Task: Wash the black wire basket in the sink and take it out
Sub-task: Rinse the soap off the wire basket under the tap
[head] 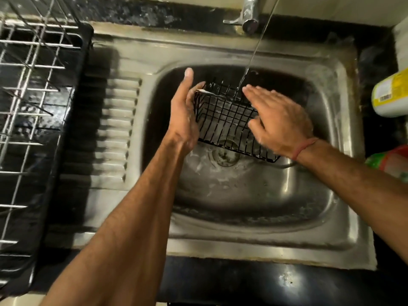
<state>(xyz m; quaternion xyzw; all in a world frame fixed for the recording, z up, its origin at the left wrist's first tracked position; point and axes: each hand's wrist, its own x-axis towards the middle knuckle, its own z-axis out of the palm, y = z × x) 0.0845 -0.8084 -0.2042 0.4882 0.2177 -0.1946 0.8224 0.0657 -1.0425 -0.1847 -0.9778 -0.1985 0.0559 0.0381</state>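
Observation:
A black wire basket (225, 122) is held tilted above the drain of the steel sink (331, 195), under a thin stream of water from the tap (250, 16). My left hand (183, 115) grips its left end, thumb pointing up and fingers curled round the rim. My right hand (278, 120) lies flat on the basket's right side with straight fingers, blurred by motion. Suds cling to the wires and to the sink floor.
A wire dish rack (33, 102) on a black tray stands left of the ribbed drainboard (119, 133). A yellow-and-white bottle (390, 96) and a green-and-red packet (390, 164) sit on the dark counter at the right. The drain (225, 155) lies beneath the basket.

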